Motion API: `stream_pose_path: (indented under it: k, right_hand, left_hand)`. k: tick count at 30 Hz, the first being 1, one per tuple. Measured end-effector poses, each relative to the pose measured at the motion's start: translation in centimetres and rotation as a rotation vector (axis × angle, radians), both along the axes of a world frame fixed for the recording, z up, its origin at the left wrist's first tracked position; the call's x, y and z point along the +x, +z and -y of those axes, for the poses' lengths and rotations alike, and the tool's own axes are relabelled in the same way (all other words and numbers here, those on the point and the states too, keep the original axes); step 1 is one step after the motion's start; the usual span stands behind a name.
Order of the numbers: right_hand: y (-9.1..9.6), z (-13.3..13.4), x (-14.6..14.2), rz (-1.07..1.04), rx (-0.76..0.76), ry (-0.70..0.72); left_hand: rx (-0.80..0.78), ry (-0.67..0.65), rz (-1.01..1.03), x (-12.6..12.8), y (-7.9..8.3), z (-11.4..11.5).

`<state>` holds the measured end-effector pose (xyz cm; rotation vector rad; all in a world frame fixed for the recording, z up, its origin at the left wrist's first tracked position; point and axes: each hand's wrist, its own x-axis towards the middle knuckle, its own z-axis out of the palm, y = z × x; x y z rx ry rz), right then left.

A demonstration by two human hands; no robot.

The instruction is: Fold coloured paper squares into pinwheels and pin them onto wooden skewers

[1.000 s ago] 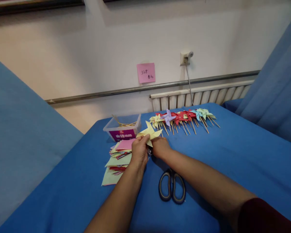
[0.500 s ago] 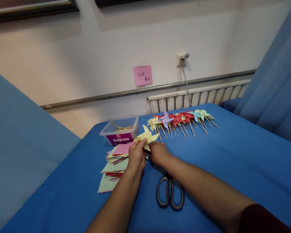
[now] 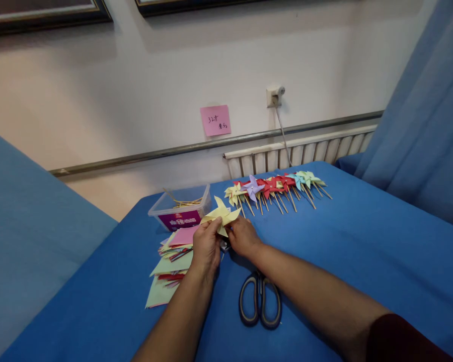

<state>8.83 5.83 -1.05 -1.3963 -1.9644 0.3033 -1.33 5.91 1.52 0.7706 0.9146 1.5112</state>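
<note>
A yellow paper pinwheel (image 3: pixel 221 214) is held up just above the blue table (image 3: pixel 355 236). My left hand (image 3: pixel 206 246) pinches its lower left edge, fingers closed on the paper. My right hand (image 3: pixel 242 235) is closed at its lower right side, fingertips at the pinwheel's base. A stack of coloured paper squares (image 3: pixel 170 261) lies just left of my left hand. Behind the hands, a row of finished pinwheels on wooden sticks (image 3: pixel 275 186) lies across the table.
A clear plastic box (image 3: pixel 179 208) with wooden sticks stands behind the paper stack. Grey-handled scissors (image 3: pixel 259 304) lie under my right forearm. A radiator (image 3: pixel 298 151) and a pink sticky note (image 3: pixel 215 120) are on the wall behind. Blue cloth hangs at both sides.
The camera has tilted up and turned slightly right, so everything sits a little lower and further left in view. Both hands keep hold of the yellow pinwheel; my right hand has closed in nearer its base.
</note>
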Motion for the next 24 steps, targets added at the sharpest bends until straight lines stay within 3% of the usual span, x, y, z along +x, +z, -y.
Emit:
stream_pose_path:
  k: [6, 12, 18, 24]
  right_hand:
    - [-1.5, 0.7, 4.4, -0.121, -0.063, -0.090]
    - [-4.0, 2.8, 10.5, -0.023, -0.185, 0.043]
    - [-4.0, 2.2, 11.9, 0.081, -0.221, 0.155]
    - [-3.4, 1.8, 13.3, 0.056, -0.218, 0.091]
  left_hand:
    - [-0.032, -0.019, -0.054, 0.9, 0.4, 1.3]
    - [-0.117, -0.186, -0.089, 3.4, -1.3, 3.0]
    - [-0.248, -0.227, -0.068, 4.4, -3.4, 3.3]
    - [-0.280, -0.211, -0.057, 4.5, -3.3, 3.1]
